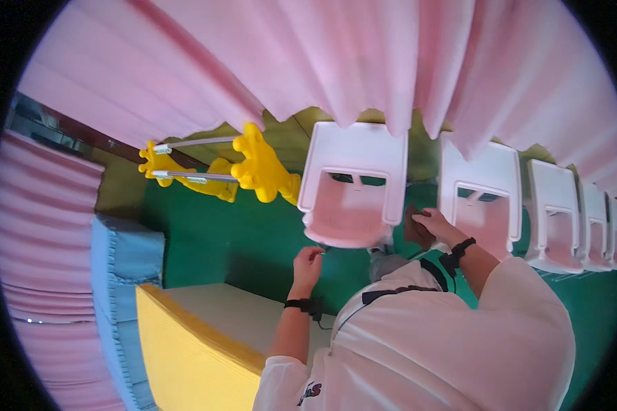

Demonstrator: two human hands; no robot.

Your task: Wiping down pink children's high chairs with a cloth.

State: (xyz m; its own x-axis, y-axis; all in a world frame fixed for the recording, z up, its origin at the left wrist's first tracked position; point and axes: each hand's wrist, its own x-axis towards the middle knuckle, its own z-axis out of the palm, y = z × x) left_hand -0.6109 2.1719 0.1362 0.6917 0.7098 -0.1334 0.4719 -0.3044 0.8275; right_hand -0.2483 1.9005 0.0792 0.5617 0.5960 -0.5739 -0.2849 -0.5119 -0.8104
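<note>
A brown cloth (pixel 415 231) is gripped in my right hand (pixel 433 225), which is closed round it beside a pink-and-white chair with a white tray top (pixel 353 145). This chair stands straight in front of me. My left hand (pixel 307 268) hovers near the chair's pink rounded edge, apart from it, with fingers curled together. Whether anything is between those fingers is too small to tell. Dark bands with small boxes circle both my wrists.
More pink-and-white chairs (pixel 483 164) line up to the right. A yellow giraffe-shaped rack (pixel 264 164) with metal bars stands left. Pink curtains (pixel 336 55) hang ahead. A yellow-topped cabinet (pixel 199 349) and a blue-covered piece (pixel 127 253) are at lower left, on green floor (pixel 206 240).
</note>
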